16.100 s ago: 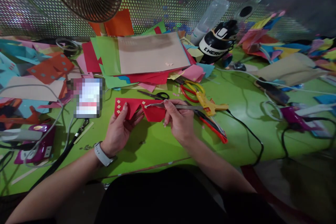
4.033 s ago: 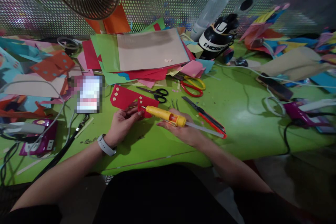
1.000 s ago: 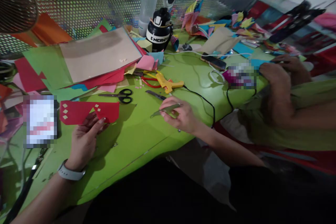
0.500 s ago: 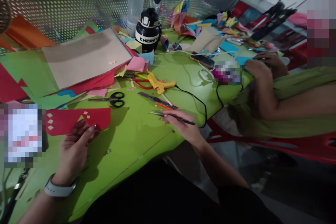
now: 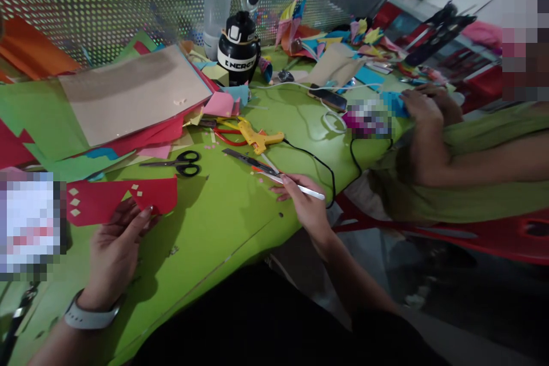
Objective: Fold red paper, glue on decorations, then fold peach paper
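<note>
Red card (image 5: 100, 200) sits above the counter (image 5: 223, 223), lower edge pinched in the left hand (image 5: 116, 246); right hand (image 5: 307, 206) holds tweezers (image 5: 311, 191) near the craft knife (image 5: 244, 158). Uneven one-edge pinch could bend it.

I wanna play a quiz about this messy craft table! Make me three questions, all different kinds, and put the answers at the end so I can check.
1. What is the left hand holding?
A: a yellow glue gun
B: a red paper piece
C: a black bottle

2. True or false: the black scissors are lying on the green table.

3. How many pale squares can you count on the red paper piece?

Key:
1. B
2. True
3. Five: three in a column near one end, and two beside the notch.
</note>
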A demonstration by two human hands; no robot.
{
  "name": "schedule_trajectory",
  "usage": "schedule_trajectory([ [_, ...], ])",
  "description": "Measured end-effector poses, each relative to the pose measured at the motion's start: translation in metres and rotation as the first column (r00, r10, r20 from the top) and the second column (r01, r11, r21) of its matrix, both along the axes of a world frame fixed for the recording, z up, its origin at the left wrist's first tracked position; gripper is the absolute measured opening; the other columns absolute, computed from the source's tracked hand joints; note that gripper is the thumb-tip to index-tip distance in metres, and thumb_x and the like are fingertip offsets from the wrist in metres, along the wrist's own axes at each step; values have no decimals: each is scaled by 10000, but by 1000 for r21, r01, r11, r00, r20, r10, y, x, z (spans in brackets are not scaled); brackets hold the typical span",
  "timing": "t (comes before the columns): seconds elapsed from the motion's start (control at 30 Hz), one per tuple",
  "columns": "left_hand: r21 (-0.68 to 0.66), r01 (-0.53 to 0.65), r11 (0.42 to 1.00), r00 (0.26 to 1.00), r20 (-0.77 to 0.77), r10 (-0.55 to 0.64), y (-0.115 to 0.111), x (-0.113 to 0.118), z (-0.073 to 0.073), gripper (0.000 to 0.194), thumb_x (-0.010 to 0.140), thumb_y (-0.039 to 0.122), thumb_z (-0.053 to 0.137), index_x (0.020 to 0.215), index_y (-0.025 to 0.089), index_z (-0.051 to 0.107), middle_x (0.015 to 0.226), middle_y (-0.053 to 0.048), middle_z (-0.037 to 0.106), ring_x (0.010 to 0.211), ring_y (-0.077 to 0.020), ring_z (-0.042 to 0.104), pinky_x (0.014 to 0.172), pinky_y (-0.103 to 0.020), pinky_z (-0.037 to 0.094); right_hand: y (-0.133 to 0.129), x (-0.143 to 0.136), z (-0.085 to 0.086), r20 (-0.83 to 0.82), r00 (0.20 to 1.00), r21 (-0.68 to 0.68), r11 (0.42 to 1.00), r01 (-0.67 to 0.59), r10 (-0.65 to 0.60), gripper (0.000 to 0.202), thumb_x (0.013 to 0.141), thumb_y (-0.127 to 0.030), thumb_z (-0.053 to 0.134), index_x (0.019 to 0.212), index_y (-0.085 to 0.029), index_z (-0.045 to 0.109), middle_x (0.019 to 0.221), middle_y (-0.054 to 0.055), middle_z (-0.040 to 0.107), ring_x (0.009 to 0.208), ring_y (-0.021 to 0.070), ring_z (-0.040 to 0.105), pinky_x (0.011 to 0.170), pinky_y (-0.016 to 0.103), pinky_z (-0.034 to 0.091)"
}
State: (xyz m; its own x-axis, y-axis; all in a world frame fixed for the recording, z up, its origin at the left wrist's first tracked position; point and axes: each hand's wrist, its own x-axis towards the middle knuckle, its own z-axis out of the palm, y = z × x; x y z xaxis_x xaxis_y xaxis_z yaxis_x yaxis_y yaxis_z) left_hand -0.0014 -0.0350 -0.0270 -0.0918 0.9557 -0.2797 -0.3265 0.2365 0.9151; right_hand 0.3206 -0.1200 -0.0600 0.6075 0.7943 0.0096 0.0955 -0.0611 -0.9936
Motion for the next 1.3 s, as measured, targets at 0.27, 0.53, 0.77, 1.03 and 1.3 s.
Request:
schedule_trajectory([
  [0.27,-16,4,1000,1000,-9,-4,-1,0,1,460,491,278,967,888,195,751,825,31,773,755,-119,726,712,-184,628,5,-3,3,-34,999,-32,999,-1,0,351,783,-508,732,930,-192,700,892,74,785,652,211,752,428,250,560],
  [0.53,-18,33,999,999,-6,-33,-1,-1,2,469,505,277,964,912,192,746,858,24,775,766,-125,727,690,-182,621,4,-1,-1,-23,1000,-13,1000,-3,3,363,781,-504,736,935,-181,677,890,68,779,622,189,741,406,214,500],
  [0.77,23,67,998,998,7,-67,-1,-5,-5,398,582,248,933,925,202,735,880,31,775,799,-120,726,735,-189,613,3,-1,-2,19,999,8,999,36,-36,347,780,-491,731,925,-185,652,830,49,765,534,166,705,373,210,435],
  [1.03,55,143,988,989,33,-145,-8,-6,-14,437,688,254,872,1083,203,692,1002,-28,770,889,-155,733,799,-246,610,2,-25,22,-68,992,118,987,111,-103,249,779,-394,739,868,-191,627,647,-19,721,400,113,609,363,195,350],
  [1.3,8,154,988,980,123,-154,-18,-4,-11,531,694,286,865,1166,195,639,972,-30,762,861,-156,732,808,-283,621,50,-111,49,-303,882,158,932,-326,360,257,768,-415,739,863,-221,600,709,-12,762,367,83,567,327,180,309],
])
